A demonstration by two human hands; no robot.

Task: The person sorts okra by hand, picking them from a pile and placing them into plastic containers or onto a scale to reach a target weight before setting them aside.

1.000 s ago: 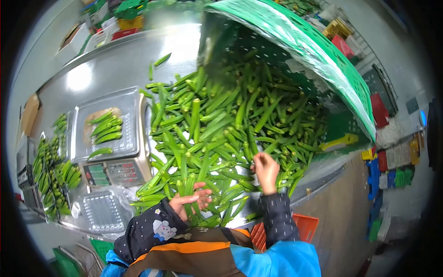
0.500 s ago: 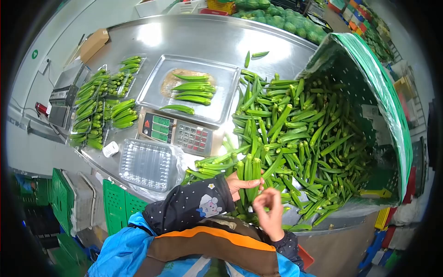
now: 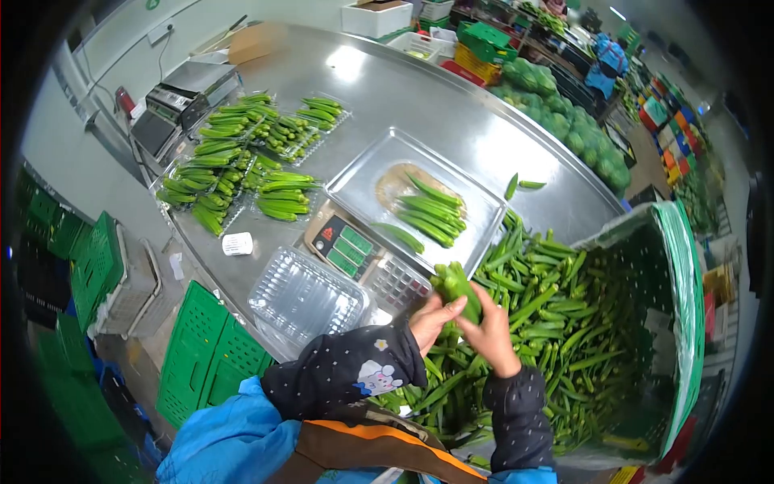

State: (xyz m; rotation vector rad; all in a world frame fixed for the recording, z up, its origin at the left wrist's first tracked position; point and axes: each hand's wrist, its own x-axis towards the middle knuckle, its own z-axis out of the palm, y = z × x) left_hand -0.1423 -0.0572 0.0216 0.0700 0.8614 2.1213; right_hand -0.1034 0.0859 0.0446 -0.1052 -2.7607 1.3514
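A small bunch of okra pods [image 3: 456, 286] is gripped between my two hands, stem ends up. My left hand [image 3: 434, 321] closes round its left side, thumb across the pods. From the right, the fingers of my right hand [image 3: 492, 332] wrap the same bunch; the lower ends are partly hidden. Just beyond, a metal tray [image 3: 355, 173] carries several okra pods [image 3: 431, 218] in a row. In front of the tray is a scale [image 3: 351, 252] with green displays and a keypad. Loose okra [image 3: 556, 323] spills in a large heap beside and below my right hand.
At the right, a green crate [image 3: 681, 266] with a plastic liner lies tipped, okra pouring out. Clear plastic trays [image 3: 302, 294] are stacked left of my hands. Okra-filled packs [image 3: 218, 165] sit at the far left near a white label roll [image 3: 237, 244]. Green crates [image 3: 197, 355] stand below the table edge.
My right hand has come up and closed on the bunch, which both hands have lifted toward the scale. The camera view has turned, shifting the table contents.
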